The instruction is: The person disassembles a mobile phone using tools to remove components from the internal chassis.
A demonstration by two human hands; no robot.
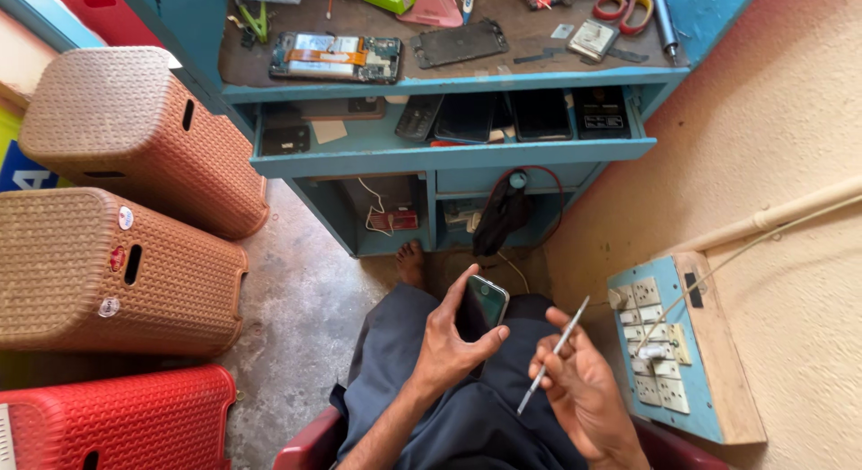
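My left hand (pixel 446 342) grips a dark smartphone (pixel 485 304) over my lap, thumb along its left edge, screen facing up. My right hand (pixel 582 387) holds a thin metal pry tool (pixel 555 351) between fingers and thumb, its tip pointing up and to the right, a short way from the phone. Both hands hover above my dark trousers (pixel 422 380). On the blue workbench top (pixel 449 79) lie an opened phone with exposed circuit board (pixel 334 57) and a dark phone screen panel (pixel 460 43).
An open blue drawer (pixel 449 147) holds several phones. Brown plastic stools (pixel 108 263) and a red stool (pixel 126 416) stand at left. A blue switchboard (pixel 669 344) with sockets hangs on the right wall. Scissors (pixel 626 5) lie on the bench. My bare foot (pixel 411 262) rests on the concrete floor.
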